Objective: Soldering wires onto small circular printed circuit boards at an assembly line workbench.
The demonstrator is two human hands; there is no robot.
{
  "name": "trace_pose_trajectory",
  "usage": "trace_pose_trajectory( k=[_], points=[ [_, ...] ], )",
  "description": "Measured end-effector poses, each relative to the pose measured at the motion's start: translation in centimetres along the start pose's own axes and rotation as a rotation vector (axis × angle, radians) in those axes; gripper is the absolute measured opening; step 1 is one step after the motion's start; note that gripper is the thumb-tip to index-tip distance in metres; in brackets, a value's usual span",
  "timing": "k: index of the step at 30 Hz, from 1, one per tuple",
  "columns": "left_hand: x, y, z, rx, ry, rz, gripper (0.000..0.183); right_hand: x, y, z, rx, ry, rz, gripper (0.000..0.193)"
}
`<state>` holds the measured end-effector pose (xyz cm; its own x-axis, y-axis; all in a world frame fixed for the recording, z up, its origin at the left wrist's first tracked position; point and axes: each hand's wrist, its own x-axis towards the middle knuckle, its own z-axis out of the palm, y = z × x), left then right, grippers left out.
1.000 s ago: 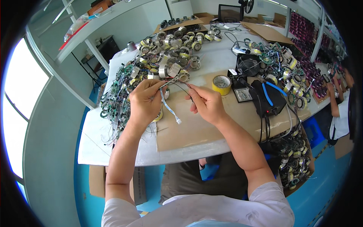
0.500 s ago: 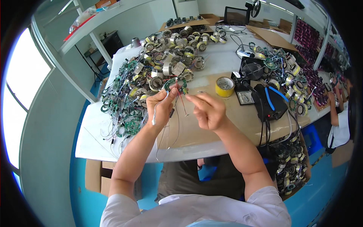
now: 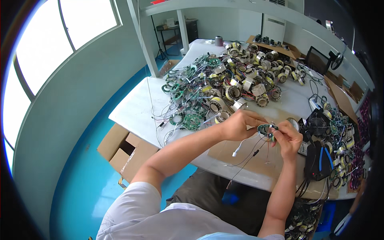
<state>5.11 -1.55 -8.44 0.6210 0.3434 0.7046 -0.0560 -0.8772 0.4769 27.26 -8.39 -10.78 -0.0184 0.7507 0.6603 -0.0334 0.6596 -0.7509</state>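
Observation:
A green circuit board (image 3: 263, 129) with thin wires hanging from it is held up over the brown mat. My right hand (image 3: 289, 141) pinches its right side between thumb and fingers. From the left, my left hand (image 3: 239, 125) has its thumb and fingertips closed on the board's left edge or a wire there; the exact grip is partly hidden. A white connector (image 3: 235, 153) dangles on a lead below my left hand. Dark and reddish wires trail down toward the table's front edge.
A large heap of wound coil rings (image 3: 250, 78) and green ring boards (image 3: 193, 121) spreads behind and left of my hands. To the right are a black fan (image 3: 319, 125), blue-handled pliers (image 3: 321, 159) on a black box, and another parts pile (image 3: 342, 148). Cardboard boxes (image 3: 134, 162) stand on the floor.
The view has turned left, so the table now lies further right in it. My right hand, earlier apart from the board with curled fingers, now pinches it. My left arm reaches further across.

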Motion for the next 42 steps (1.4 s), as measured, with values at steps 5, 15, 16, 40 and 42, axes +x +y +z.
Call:
trace_pose_trajectory(
  k=[5,15,16,40,42],
  points=[
    [1.7,1.1,-3.1,-0.540,-0.058,-0.568,0.031,0.3,-1.0,0.4,-0.151,-0.152,0.134,0.007],
    [2.8,0.6,0.5,-0.030,-0.071,-0.260,0.023,0.4,-1.0,-0.5,-0.310,-0.018,0.111,0.006],
    [2.6,0.5,0.2,-0.068,-0.077,-0.309,0.022,0.8,-0.7,-0.5,-0.339,-0.065,0.066,0.005],
    [0.5,-4.7,1.5,0.010,0.259,-0.666,0.031,-0.1,3.6,-2.1,-0.996,-0.031,0.256,0.093],
    [-0.1,-5.0,1.8,-0.088,0.275,-0.690,0.031,-0.3,3.6,-2.1,-1.118,-0.093,0.287,0.085]
  ],
)
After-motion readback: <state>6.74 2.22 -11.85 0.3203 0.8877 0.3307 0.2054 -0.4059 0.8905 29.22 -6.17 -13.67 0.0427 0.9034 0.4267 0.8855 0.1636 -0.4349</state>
